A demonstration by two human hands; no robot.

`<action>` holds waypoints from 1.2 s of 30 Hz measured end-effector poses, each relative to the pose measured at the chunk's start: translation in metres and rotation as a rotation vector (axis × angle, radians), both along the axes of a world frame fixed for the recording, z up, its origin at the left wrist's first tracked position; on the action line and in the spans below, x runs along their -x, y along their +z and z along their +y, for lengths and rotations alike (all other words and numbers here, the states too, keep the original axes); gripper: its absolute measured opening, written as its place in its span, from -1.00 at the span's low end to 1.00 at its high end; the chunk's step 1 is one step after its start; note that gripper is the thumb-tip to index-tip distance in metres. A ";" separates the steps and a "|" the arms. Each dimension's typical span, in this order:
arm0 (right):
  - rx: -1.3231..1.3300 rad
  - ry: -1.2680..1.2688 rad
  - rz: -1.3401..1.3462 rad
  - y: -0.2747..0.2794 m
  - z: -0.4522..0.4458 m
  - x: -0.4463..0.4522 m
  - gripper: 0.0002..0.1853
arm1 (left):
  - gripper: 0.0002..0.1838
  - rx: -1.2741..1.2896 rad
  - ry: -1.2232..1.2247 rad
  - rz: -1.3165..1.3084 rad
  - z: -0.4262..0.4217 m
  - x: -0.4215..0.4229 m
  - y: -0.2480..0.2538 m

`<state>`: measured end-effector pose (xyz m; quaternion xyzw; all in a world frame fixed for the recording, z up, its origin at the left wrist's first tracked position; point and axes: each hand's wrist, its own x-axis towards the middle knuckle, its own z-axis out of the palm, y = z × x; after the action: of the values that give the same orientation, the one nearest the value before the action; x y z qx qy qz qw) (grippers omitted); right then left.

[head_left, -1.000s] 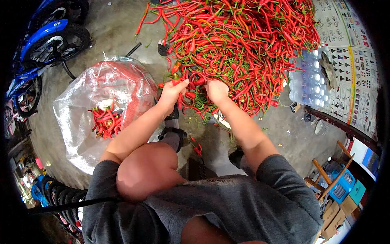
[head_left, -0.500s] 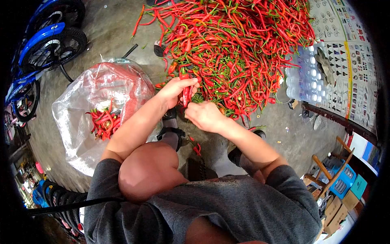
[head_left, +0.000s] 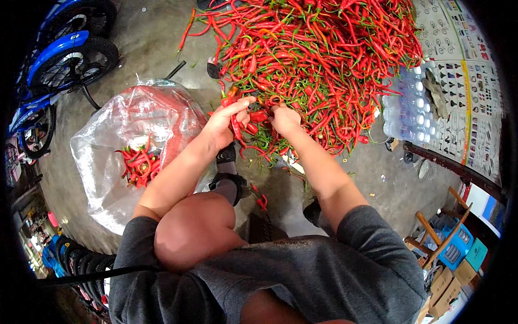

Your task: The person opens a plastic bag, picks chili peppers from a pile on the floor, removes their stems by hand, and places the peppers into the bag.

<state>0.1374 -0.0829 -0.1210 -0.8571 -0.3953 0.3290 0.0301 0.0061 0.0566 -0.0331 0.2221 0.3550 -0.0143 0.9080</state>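
A big heap of red chili peppers [head_left: 324, 70] with green stems lies on the floor in front of me. My left hand [head_left: 224, 121] is closed around a few red chili peppers [head_left: 236, 129], its index finger stretched toward the heap. At the heap's near edge, my right hand [head_left: 285, 120] has its fingertips pinched on a red chili pepper, though the fingers partly hide it. Another stubby red pepper [head_left: 259, 115] shows between the two hands. To the left, a clear plastic bag [head_left: 100, 167] stands open with several red chili peppers [head_left: 141, 164] inside.
Blue bicycles [head_left: 70, 56] stand at the upper left. A pack of water bottles [head_left: 413, 102] sits right of the heap, beside a poster board [head_left: 464, 92]. Cardboard boxes [head_left: 445, 289] and a wooden frame [head_left: 445, 240] are at the lower right. Loose peppers [head_left: 260, 198] lie between my feet.
My right hand has moved away from my left, up and to the right onto the heap's edge. My left hand has shifted slightly left, still holding peppers.
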 end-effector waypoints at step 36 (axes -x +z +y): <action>-0.419 0.383 0.272 0.097 -0.028 0.001 -0.70 | -0.86 -0.103 -0.007 0.116 -0.002 -0.001 -0.011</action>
<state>0.1365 -0.1108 -0.0245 -0.6901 -0.6012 0.3518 0.1963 0.0074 0.0541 -0.0445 0.2683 0.4065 -0.0119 0.8733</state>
